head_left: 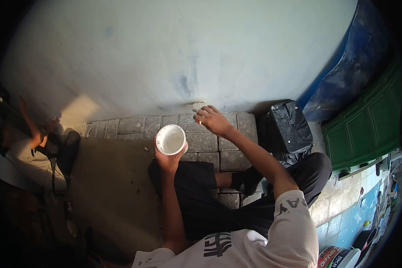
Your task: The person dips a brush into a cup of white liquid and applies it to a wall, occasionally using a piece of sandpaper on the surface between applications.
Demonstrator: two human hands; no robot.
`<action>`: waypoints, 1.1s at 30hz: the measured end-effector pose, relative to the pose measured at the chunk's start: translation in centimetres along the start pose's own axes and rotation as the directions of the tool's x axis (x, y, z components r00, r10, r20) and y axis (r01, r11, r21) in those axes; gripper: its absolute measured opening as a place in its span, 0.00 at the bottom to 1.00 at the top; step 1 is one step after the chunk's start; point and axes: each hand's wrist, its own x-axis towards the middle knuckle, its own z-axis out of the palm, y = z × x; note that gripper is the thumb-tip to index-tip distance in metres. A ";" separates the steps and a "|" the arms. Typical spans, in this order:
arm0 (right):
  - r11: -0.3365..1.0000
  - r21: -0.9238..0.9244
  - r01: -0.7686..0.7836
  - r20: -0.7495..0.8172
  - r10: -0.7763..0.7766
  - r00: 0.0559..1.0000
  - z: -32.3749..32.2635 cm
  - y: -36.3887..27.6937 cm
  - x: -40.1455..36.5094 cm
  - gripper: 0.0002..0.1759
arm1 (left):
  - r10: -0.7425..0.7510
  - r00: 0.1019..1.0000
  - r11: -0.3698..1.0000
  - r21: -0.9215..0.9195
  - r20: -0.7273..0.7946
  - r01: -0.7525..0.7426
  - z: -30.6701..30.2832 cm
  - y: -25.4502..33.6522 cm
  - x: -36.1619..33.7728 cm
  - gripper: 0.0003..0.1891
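Note:
My left hand [167,157] is wrapped round a white round tub [171,140], holding it upright above the paving blocks. Whitish material coats the inside of the tub. My right hand [212,120] is just in front of the base of the pale wall [134,58], its fingers bent together. A small whitish piece [199,106] shows at its fingertips, close against the wall; whether it is a tool or a lump I cannot tell. A small white bit shows by the fingers too.
A box wrapped in black plastic [290,129] stands right of my right hand. Beyond it are a green panel [364,120] and a blue sheet [357,58]. Another person [35,161] sits at the left by the wall. A labelled bucket [339,257] is at the lower right.

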 end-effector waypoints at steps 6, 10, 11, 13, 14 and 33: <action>0.977 0.213 0.030 -0.159 0.004 0.987 -8.4 -1.4 6.9 0.17 | 0.013 1.000 0.999 -0.033 -0.024 -0.013 -0.1 0.2 0.4 0.39; 0.990 -0.054 0.134 -0.296 -0.144 0.944 -11.2 -2.8 8.4 0.18 | -0.008 0.999 1.000 -0.028 -0.047 0.007 0.0 -0.6 0.0 0.39; 0.988 -0.096 0.122 -0.318 -0.146 0.937 -11.2 -2.7 8.4 0.18 | -0.008 0.999 0.999 -0.032 -0.044 0.007 0.2 -0.8 -0.1 0.39; 0.980 -0.121 0.160 -0.287 -0.189 0.939 -8.5 -1.7 7.0 0.17 | -0.032 0.999 0.997 -0.068 -0.043 0.029 0.6 -0.8 0.0 0.39; 0.970 -0.136 0.202 -0.253 -0.231 0.940 -6.4 -1.1 6.0 0.15 | -0.024 0.999 0.997 -0.068 -0.040 0.021 0.7 -0.9 0.0 0.39; 0.968 -0.060 0.242 -0.265 -0.249 0.931 0.0 -0.2 3.9 0.20 | -0.027 0.999 1.000 0.016 0.018 0.027 0.6 -0.5 -1.0 0.39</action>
